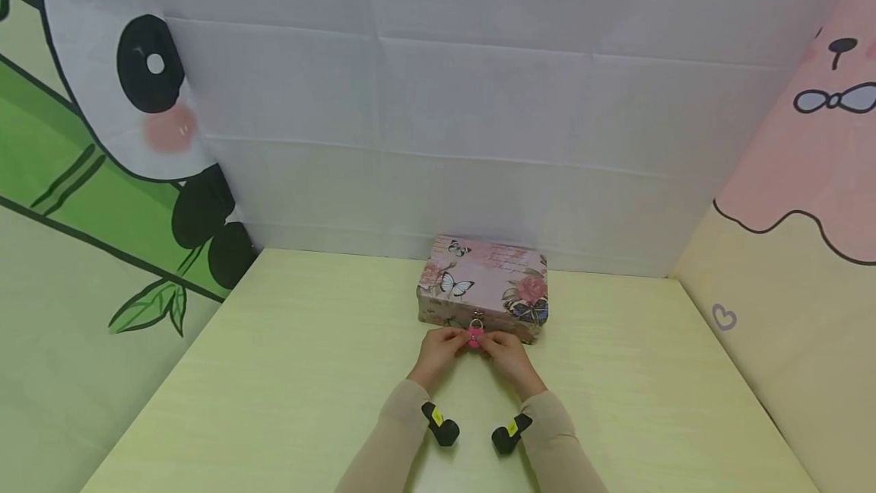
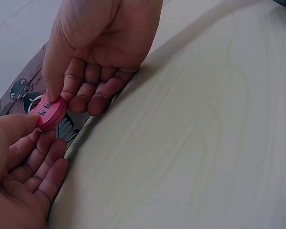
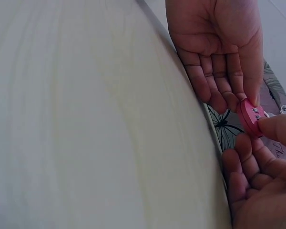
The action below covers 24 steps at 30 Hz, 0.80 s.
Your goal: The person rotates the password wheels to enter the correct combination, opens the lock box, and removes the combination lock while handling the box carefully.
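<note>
A pink combination padlock with number dials hangs by its shackle from the metal clasp on the front of a floral, butterfly-printed box. My left hand pinches one side of the padlock between thumb and fingers. From the other side, my right hand pinches it too. In the left wrist view, the left thumb lies by the dials, the other fingers curling beneath. The right wrist view has the right thumb on the padlock's face. The box lid is down.
The box stands on a pale wood-grain table, near the white back wall. A panda-printed panel rises at the left and a pink-and-cream one at the right. Black wrist devices sit over the sleeves.
</note>
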Tool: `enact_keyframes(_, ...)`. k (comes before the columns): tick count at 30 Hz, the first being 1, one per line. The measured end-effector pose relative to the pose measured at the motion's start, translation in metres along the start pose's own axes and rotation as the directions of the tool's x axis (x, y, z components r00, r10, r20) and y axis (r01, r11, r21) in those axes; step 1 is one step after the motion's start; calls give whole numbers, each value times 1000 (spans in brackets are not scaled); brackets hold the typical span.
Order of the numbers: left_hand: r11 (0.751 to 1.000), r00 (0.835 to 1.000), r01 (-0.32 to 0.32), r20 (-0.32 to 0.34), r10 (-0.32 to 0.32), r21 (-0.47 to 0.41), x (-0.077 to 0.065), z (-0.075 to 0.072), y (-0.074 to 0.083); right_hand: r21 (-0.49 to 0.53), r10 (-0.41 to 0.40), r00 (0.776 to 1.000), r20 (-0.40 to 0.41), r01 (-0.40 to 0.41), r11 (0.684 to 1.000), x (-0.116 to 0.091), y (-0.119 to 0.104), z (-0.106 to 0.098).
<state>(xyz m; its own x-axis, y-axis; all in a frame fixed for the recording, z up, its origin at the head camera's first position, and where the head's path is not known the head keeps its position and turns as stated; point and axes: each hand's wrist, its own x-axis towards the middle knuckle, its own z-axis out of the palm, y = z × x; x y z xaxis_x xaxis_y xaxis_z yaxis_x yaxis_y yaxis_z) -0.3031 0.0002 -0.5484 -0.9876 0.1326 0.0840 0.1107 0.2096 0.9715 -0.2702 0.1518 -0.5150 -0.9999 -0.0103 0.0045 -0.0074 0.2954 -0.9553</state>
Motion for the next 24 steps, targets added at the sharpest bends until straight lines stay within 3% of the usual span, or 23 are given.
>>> enact_keyframes(3,1000,1000,10,0,-10,-9,0,0,0,5,7,1000,-17,-7,1000,11,19,2)
enact_keyframes(24,999,999,39,-21,-39,0,1,3,2,24,32,997,-73,-31,999,11,31,-6)
